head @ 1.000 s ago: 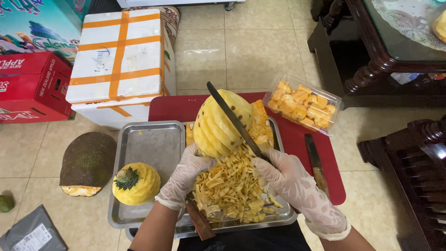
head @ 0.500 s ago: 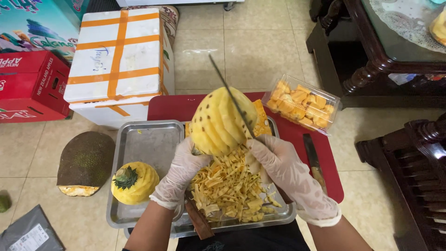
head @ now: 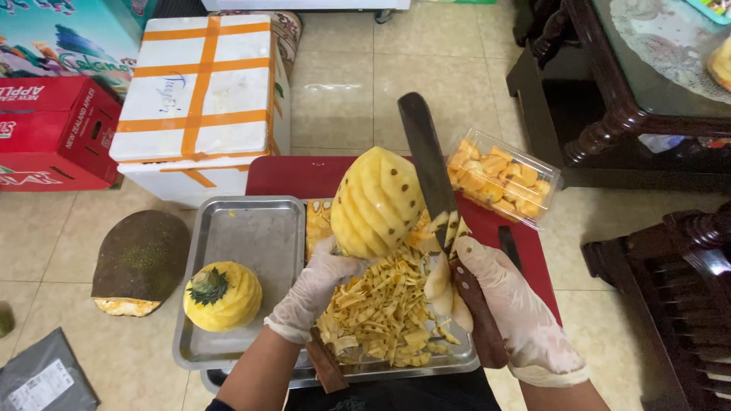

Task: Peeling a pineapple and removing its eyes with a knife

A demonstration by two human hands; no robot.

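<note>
My left hand (head: 318, 289), in a thin clear glove, holds a peeled yellow pineapple (head: 376, 202) upright over a metal tray (head: 251, 236). Dark eye spots run in rows down its grooved side. My gloved right hand (head: 509, 308) grips the wooden handle of a long knife (head: 425, 161), blade pointing up and away just right of the fruit, with strips of peel stuck to it. A heap of yellow peel trimmings (head: 384, 312) lies in the tray under both hands. A second peeled pineapple (head: 222, 295) lies at the tray's near left.
A clear plastic box of pineapple chunks (head: 502, 176) sits on the red board (head: 293, 175) beside a second knife (head: 509, 247). A taped white foam box (head: 202, 99), red cartons (head: 53, 133) and half a jackfruit (head: 141, 259) are on the left. Dark wooden furniture (head: 609, 114) stands right.
The knife has lifted off the pineapple and swung from lying across the fruit to standing upright at its right side. The pineapple is held more upright.
</note>
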